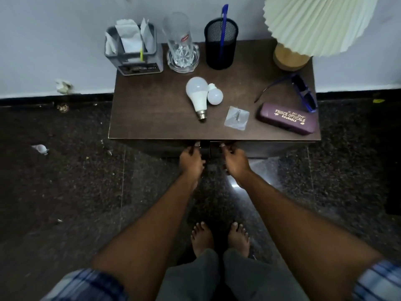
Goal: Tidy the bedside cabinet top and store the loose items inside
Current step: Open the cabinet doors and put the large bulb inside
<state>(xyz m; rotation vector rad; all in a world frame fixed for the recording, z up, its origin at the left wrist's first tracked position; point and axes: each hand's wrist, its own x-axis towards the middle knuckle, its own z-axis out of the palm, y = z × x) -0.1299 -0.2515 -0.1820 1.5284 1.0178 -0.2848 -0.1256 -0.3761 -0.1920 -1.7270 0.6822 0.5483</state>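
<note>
While left hand (pixel 192 158) and right hand (pixel 235 159) hook curled fingers on cabinet doors (pixel 258 148): sharp tug jolts top, bulbs (pixel 198 95) roll off.

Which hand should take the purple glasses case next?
Right. Both hands grip the cabinet doors at centre; the glasses case lies near the front right corner, nearer the right hand. The left hand would have to cross.
</note>
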